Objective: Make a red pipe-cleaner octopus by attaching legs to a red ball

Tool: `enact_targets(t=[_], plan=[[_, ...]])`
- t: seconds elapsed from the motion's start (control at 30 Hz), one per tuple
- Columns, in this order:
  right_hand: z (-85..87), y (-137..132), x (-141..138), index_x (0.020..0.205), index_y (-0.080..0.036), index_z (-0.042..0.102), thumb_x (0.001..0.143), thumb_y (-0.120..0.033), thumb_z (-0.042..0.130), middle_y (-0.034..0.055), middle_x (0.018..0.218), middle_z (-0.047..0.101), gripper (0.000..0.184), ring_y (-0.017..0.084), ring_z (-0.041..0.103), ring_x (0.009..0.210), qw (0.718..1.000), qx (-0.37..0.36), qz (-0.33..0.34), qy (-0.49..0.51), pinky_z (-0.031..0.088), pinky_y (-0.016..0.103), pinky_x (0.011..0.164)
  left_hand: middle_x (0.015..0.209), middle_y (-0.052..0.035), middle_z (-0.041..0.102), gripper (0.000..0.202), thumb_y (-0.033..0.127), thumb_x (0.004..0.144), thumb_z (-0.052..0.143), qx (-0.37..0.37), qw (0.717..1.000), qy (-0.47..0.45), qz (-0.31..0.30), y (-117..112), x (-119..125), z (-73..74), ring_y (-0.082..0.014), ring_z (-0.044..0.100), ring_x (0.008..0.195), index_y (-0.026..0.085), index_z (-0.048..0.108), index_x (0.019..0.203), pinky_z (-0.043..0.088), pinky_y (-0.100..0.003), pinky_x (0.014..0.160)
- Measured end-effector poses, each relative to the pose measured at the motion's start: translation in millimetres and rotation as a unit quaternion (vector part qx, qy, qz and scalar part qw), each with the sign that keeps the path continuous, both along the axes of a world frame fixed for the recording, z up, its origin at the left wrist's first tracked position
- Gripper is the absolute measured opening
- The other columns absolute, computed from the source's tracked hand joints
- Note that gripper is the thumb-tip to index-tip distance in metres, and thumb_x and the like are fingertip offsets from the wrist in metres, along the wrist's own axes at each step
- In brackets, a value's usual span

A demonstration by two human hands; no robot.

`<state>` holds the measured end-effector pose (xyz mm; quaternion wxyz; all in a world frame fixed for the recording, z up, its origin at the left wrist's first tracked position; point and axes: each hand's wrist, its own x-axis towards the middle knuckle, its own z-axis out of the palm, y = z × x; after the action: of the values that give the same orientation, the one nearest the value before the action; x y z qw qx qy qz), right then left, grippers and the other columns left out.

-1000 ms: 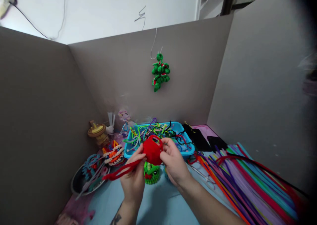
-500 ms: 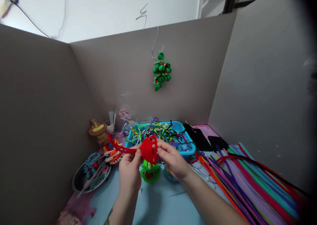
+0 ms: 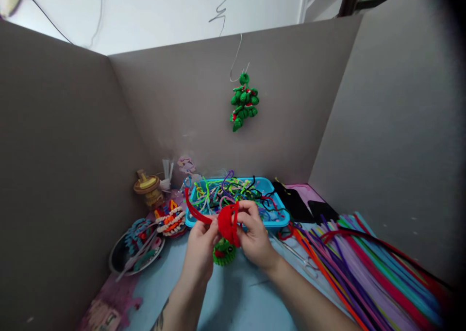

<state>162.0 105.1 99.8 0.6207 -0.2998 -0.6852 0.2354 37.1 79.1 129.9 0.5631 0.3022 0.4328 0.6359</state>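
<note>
A: so what's seen here, biggest stuff first?

B: the desk is boxed in by a grey cardboard screen (image 3: 65, 137); a long spread of coloured pipe cleaners (image 3: 367, 273) is laid along the right of the light-blue tabletop (image 3: 233, 304); a blue tray (image 3: 282, 220) stuffed with tangled offcuts is set at the back, just behind the hands; a metal dish (image 3: 115, 264) holding more bits is parked at the far left.

A: and the hands?

B: a red pipe-cleaner ball (image 3: 226, 224) is held up between both, above the tabletop and in front of the tray; the left hand (image 3: 200, 248) is pinched shut on its left side, thumb and fingertips together; the right hand (image 3: 257, 239) is clamped on its right side, fingers curled round it; a loose red tail (image 3: 194, 209) is seen curving up and left from the ball.

A: smaller stuff?

B: a green leafy ornament (image 3: 243, 100) is hung on a wire hook against the back panel; a small green fuzzy figure (image 3: 224, 254) is stood on the tabletop right under the ball, partly hidden by it.
</note>
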Motion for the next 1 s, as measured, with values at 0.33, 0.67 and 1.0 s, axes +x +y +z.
enact_targets(t=[0.33,0.67,1.0], plan=[[17.0,-1.5,-7.0,0.076,-0.019,0.06,0.074,-0.025,0.065,-0.0035,0.064,0.056,0.008,0.012,0.051,0.06,0.94,-0.261,0.175,0.135,0.042,0.023,0.061,0.104,-0.0093,0.068,0.041,0.042,0.076,0.067,0.112,0.989,0.033,0.087,2.6,-1.6,-14.8,-0.0202,0.062,0.102,0.016,0.062,0.108,0.048,-0.031,0.089],[10.7,-4.7,-7.2,0.084,-0.02,0.065,0.081,-0.038,0.06,0.0002,0.075,0.06,0.019,0.014,0.054,0.067,0.948,-0.228,0.179,0.131,0.043,0.024,0.063,0.096,-0.0119,0.071,0.047,0.047,0.067,0.071,0.02,0.995,0.009,0.097,1.6,6.4,-13.0,-0.02,0.067,0.079,0.012,0.061,0.096,0.053,-0.028,0.064],[2.9,-6.8,-11.7,0.08,-0.018,0.063,0.079,-0.029,0.062,0.0014,0.076,0.06,0.01,0.017,0.054,0.072,0.976,-0.195,0.029,0.092,0.043,0.028,0.069,0.108,-0.0132,0.066,0.041,0.044,0.076,0.064,0.053,0.99,0.037,0.124,-1.1,9.2,-18.4,-0.0239,0.065,0.096,0.014,0.056,0.103,0.053,-0.036,0.081]])
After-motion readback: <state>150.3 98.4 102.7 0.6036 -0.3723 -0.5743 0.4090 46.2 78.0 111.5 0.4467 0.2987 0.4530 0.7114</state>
